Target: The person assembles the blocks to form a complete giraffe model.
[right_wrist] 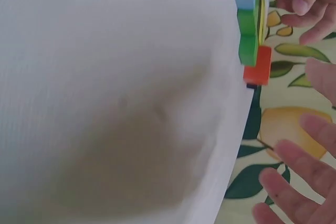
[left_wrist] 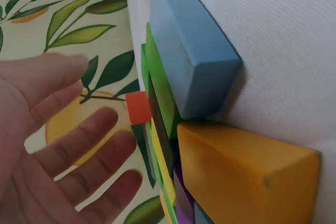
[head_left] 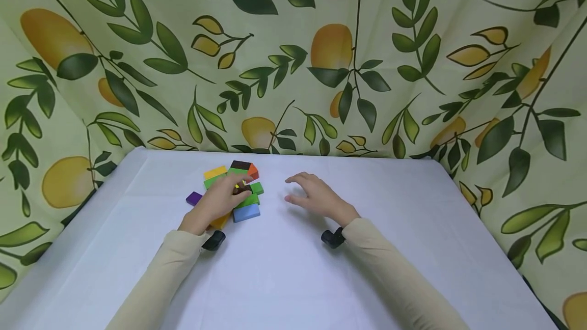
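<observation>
My left hand (head_left: 219,198) hovers over a cluster of coloured wooden blocks, with its fingers loosely bent and nothing seen between them. Around it lie a blue block (head_left: 246,212), an orange block (head_left: 221,221), a purple block (head_left: 194,198), a yellow block (head_left: 215,172) and several green blocks (head_left: 258,188). A dark brown block (head_left: 240,165) and a red-orange block (head_left: 254,171) are at the far end. Part of the cluster is hidden under the hand. To the right of the blocks, my right hand (head_left: 319,198) is held above the table, holding nothing, fingers spread in the right wrist view.
A white cloth covers the table (head_left: 284,279). Behind it and at both sides hangs a curtain (head_left: 284,85) printed with leaves and fruit. Each wrist carries a small black camera, one on the left (head_left: 214,241) and one on the right (head_left: 332,238).
</observation>
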The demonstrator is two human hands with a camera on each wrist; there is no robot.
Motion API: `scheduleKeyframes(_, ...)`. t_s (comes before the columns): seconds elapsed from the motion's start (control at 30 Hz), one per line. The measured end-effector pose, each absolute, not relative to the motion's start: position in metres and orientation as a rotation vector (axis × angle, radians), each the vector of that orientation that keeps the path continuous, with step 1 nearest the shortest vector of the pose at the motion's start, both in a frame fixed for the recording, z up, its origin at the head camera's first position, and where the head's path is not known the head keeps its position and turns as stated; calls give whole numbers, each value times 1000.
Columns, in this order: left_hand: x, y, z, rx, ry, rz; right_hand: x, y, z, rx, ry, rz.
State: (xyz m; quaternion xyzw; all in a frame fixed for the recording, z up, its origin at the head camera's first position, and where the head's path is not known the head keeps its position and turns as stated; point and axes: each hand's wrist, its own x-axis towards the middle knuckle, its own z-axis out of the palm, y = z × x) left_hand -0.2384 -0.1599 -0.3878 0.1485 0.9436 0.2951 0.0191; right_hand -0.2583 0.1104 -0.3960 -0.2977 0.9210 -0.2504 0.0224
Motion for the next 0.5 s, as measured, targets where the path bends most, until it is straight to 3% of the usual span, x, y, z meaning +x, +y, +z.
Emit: scheduleKeyframes(0.5, -239, -165, -395, 494, 2823, 842, -251, 79, -403, -1003, 2728, -712)
